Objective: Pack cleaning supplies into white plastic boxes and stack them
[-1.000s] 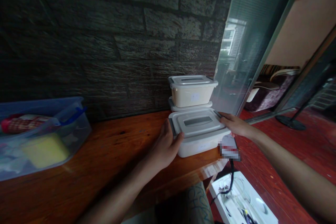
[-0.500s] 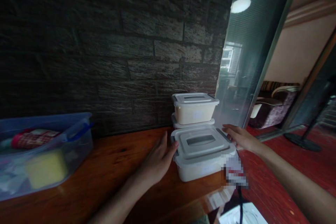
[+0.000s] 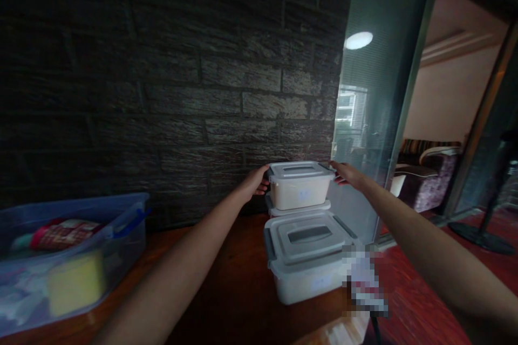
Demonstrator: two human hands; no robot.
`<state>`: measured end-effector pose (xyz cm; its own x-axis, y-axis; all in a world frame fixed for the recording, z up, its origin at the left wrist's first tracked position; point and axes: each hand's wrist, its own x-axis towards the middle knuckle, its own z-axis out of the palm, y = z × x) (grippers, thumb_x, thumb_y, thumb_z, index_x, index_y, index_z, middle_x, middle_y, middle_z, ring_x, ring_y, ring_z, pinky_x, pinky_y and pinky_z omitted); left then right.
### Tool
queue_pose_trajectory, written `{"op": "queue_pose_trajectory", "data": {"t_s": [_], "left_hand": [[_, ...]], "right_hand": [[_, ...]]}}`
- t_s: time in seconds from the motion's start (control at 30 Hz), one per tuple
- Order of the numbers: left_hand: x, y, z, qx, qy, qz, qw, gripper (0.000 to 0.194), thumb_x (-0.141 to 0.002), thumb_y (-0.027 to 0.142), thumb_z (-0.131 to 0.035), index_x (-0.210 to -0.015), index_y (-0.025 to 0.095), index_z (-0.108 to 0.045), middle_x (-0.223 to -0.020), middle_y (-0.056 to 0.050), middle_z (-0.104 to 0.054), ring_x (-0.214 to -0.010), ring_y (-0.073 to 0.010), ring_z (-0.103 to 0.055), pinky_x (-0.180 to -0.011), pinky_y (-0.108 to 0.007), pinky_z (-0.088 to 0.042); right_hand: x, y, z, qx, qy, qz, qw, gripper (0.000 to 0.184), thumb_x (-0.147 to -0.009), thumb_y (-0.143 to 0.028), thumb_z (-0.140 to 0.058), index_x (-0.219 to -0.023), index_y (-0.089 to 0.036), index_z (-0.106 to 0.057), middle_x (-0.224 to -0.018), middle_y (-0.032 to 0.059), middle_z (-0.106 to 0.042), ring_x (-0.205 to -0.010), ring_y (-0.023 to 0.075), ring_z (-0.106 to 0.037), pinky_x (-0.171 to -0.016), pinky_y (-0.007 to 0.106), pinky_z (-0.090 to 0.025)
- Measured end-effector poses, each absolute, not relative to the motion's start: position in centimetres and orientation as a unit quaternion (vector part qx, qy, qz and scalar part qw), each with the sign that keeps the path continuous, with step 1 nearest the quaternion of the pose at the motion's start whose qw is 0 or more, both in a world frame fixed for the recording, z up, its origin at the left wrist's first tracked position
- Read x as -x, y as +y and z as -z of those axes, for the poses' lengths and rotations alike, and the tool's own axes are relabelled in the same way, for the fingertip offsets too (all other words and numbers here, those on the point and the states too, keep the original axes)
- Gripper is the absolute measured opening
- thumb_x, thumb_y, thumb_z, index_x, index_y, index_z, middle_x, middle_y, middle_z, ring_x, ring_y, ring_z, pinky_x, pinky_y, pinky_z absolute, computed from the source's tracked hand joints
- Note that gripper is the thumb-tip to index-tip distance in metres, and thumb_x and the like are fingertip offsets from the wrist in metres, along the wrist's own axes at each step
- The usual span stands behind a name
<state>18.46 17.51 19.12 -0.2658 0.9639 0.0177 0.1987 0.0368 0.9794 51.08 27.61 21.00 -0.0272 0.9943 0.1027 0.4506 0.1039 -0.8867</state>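
The upper box sits just behind the front box, perched on a lower box of which little more than the pale lid shows. Its long axis runs left to right, roughly across the person's reach, so its two short ends face the hands. The left hand is at the left end and the right hand at the right end, both beyond the front box; neither is clearly nearer. The hands stand as far apart as the upper box is long, fingers part-curled beside its end latches; whether they bear its weight cannot be told. The blue tub lies well to the left of the front box, on the same wooden table.

Half a second earlier, both hands are at the ends of the front box; now they are off it and up at the box behind.
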Motion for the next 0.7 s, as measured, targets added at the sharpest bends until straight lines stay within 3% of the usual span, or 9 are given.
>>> {"op": "queue_pose_trajectory", "data": {"t_s": [0.27,0.47,0.53,0.6,0.7], "left_hand": [[-19.7,18.5,-19.7,-0.463,0.592,-0.522,0.403,0.039,-0.098,0.037,-0.063,-0.13,0.016,-0.06,-0.129,-0.012,-0.063,-0.11,-0.0249,-0.065,-0.092,-0.046,-0.058],[-15.6,14.9,-21.8,-0.465,0.566,-0.569,0.373,0.038,-0.098,0.038,-0.063,-0.128,0.016,-0.061,-0.127,-0.011,-0.064,-0.107,-0.0239,-0.066,-0.09,-0.045,-0.058],[-13.2,12.9,-22.4,-0.462,0.557,-0.59,0.358,0.035,-0.099,0.04,-0.062,-0.123,0.015,-0.063,-0.117,-0.01,-0.067,-0.096,-0.0204,-0.067,-0.083,-0.04,-0.059],[-10.6,10.2,-22.9,-0.455,0.548,-0.618,0.333,0.035,-0.098,0.045,-0.06,-0.11,0.012,-0.067,-0.094,-0.006,-0.069,-0.074,-0.0153,-0.065,-0.067,-0.031,-0.057],[-6.9,5.1,-23.5,-0.437,0.536,-0.669,0.273,0.041,-0.091,0.051,-0.059,-0.096,0.012,-0.071,-0.062,0.0,-0.06,-0.048,-0.0117,-0.052,-0.045,-0.023,-0.044]], "right_hand": [[-48.0,27.5,-21.5,0.548,-0.61,-0.403,0.406,0.036,-0.099,-0.038,-0.064,-0.127,-0.016,-0.062,-0.125,0.0104,-0.065,-0.105,0.0231,-0.067,-0.088,0.044,-0.058],[-45.3,24.5,-23.6,0.491,-0.625,-0.425,0.433,0.032,-0.1,-0.038,-0.063,-0.123,-0.015,-0.063,-0.117,0.0089,-0.066,-0.096,0.0202,-0.068,-0.082,0.039,-0.059],[-43.5,22.9,-24.3,0.462,-0.635,-0.44,0.435,0.031,-0.101,-0.04,-0.062,-0.119,-0.015,-0.064,-0.109,0.0071,-0.068,-0.087,0.0174,-0.067,-0.075,0.035,-0.059],[-41.1,20.9,-24.8,0.426,-0.647,-0.461,0.433,0.031,-0.101,-0.043,-0.06,-0.11,-0.014,-0.065,-0.094,0.0034,-0.067,-0.072,0.0128,-0.064,-0.064,0.028,-0.056],[-36.6,17.3,-25.1,0.37,-0.659,-0.495,0.429,0.035,-0.102,-0.047,-0.053,-0.093,-0.015,-0.064,-0.066,-0.0025,-0.058,-0.049,0.0096,-0.051,-0.045,0.022,-0.043]]}}
